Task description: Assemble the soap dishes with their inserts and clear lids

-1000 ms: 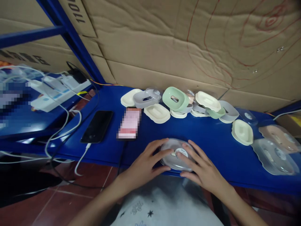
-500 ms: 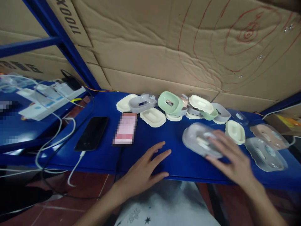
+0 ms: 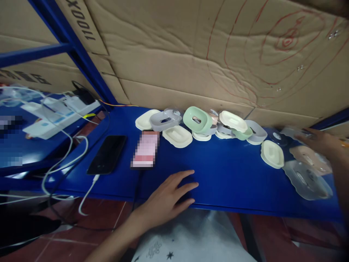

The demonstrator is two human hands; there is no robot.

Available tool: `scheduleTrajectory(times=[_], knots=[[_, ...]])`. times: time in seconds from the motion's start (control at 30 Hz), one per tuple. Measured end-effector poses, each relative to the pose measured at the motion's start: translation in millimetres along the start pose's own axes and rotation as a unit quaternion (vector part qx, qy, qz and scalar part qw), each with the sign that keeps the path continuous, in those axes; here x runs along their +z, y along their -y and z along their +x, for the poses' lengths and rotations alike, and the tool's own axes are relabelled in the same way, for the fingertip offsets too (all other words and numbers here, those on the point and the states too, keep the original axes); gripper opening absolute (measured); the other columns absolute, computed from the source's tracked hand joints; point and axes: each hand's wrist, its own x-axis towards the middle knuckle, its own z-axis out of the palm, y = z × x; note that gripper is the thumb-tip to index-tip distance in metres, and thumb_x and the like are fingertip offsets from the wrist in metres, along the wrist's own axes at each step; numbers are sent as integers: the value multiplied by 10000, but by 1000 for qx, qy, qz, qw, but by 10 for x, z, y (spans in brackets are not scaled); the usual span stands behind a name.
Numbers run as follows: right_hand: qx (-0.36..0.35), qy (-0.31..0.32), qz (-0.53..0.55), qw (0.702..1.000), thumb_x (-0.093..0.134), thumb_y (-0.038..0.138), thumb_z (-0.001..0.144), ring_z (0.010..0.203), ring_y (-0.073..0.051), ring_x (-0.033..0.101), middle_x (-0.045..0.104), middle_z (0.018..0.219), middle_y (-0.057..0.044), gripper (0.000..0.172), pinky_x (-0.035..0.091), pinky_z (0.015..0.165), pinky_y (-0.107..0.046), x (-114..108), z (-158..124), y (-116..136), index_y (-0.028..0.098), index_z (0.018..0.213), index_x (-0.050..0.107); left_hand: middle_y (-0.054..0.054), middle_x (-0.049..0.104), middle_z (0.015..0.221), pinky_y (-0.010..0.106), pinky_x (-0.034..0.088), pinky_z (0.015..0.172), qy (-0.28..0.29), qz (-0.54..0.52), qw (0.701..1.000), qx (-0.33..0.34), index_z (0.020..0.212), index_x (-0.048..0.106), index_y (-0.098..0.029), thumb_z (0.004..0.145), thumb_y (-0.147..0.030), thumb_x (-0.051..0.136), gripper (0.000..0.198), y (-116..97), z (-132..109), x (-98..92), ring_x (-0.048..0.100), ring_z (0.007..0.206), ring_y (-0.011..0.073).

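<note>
My left hand (image 3: 170, 194) hovers over the front edge of the blue table (image 3: 220, 167), fingers spread and holding nothing. At the far right, my right hand (image 3: 325, 145) is blurred; its fingers are on a grey soap dish with a clear cover (image 3: 297, 132), largely hidden by the hand. Just in front of it lie a pinkish soap dish with a clear cover (image 3: 308, 156) and a grey one, also covered (image 3: 305, 180). A cream oval dish (image 3: 272, 154) sits to their left.
Along the cardboard wall (image 3: 163, 54) lie several dish parts, among them a green ring (image 3: 196, 120), a grey ring (image 3: 163, 120) and a cream tray (image 3: 177, 136). A black phone (image 3: 107, 154) on a white cable and a phone with a blurred-out screen (image 3: 145, 150) lie left. A power strip (image 3: 60, 118) stands beyond.
My right hand has carried the grey covered soap dish from the table's middle right to the far right back. My left hand has hardly moved.
</note>
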Motion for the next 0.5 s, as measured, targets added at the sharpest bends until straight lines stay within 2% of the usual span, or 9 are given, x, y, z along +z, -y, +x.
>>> scheduleTrajectory(times=[0.07,0.2,0.37,0.5], knots=[[22,29,36,999,669,582,965,1066,-322,715,691,1362,-289,691,443,831,-437,101,59,-23,86,1446,665,105,470,1638,565,547,1168,1,1,1000,1,1457,592,-287,1040,-294,690,429,-2,4,-3,546,1451,303],[2,19,66,998,692,548,939,1172,-311,656,652,1393,-295,687,444,890,-419,161,115,21,50,1412,658,102,495,1616,569,545,1167,5,-2,1000,4,1436,607,-289,1038,-297,692,407,0,14,-7,561,1432,299],[11,22,84,996,654,642,916,1189,-319,611,577,1425,-346,794,439,926,-448,130,151,95,16,1404,633,102,518,1598,554,556,1153,-2,-4,1000,11,1429,616,-285,1044,-297,680,390,-1,19,-12,572,1417,295],[16,37,108,993,617,692,929,1070,-276,641,662,1284,-296,835,468,871,-404,153,143,185,-15,1373,627,92,536,1585,542,550,1159,-5,-5,1000,12,1416,634,-291,1046,-303,676,373,-8,28,-15,585,1402,288]])
